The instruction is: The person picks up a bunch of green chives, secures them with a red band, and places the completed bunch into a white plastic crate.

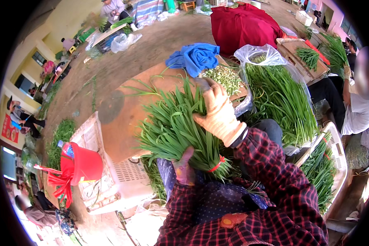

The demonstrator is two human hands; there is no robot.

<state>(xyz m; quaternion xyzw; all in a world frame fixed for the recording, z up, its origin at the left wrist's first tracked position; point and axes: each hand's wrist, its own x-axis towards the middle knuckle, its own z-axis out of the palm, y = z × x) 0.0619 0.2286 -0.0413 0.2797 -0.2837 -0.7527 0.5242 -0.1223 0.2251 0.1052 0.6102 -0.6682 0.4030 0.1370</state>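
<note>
A thick bunch of long, flat-leaved greens (pixel 178 129), resembling Chinese chives, lies across my lap with its leaf tips pointing away from me. Red tape (pixel 216 166) circles it near the stem end. My left hand (pixel 185 169), in a stained glove, grips the lower part, thumb on top and fingers hidden beneath. At the bunch's right side is my right hand (pixel 216 110) in a pale glove with dark fingertips, its thumb and fingers spread beside the leaves. Beyond it, a wooden board (pixel 123 123) carries chopped pale-green stem pieces (pixel 226 80) and a blue cloth (pixel 195 58).
Loose greens fill a clear plastic bag (pixel 261 53) at right, above a white crate (pixel 338 153) of tied bunches. On the left, a red bucket (pixel 87 163) with red strips stands on a white plastic crate (pixel 132 172). A dark red cloth (pixel 243 27) covers a heap. People sit around.
</note>
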